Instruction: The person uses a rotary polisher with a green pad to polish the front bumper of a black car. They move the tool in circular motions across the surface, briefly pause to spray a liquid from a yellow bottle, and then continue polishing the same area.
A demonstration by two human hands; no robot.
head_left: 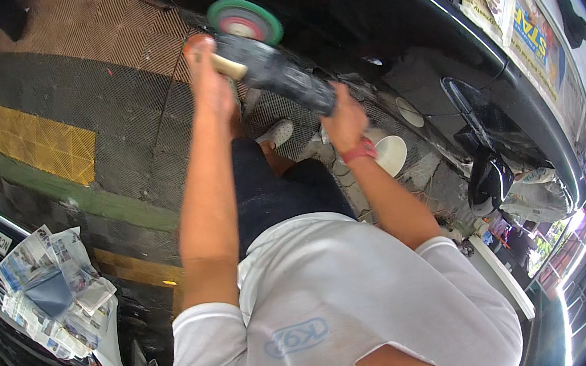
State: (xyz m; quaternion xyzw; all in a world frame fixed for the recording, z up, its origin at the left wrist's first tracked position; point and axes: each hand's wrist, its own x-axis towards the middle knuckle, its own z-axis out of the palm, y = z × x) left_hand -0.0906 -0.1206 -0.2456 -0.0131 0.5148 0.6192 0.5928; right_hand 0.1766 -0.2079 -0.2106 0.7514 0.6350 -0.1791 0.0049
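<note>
Both my hands are closed on a black car polisher (272, 70) held out ahead of me. My left hand (210, 76) grips it near the head, by a pale, orange-ended side handle (229, 67). Around the rear end of the body wraps my right hand (345, 119), with a red band on the wrist. The round pad (244, 20), green-rimmed with a red and white middle, looks blurred. It is beside the glossy black car panel (369, 27); whether the two touch I cannot tell.
A black side mirror (489, 179) juts out on the right. Newspaper (494, 1) covers part of that car's glass. A pale round dish (391, 155) lies near my right forearm. Another car's front, with newspaper sheets (58, 292) on it, stands at left. Ridged tiles (130, 108) cover the floor.
</note>
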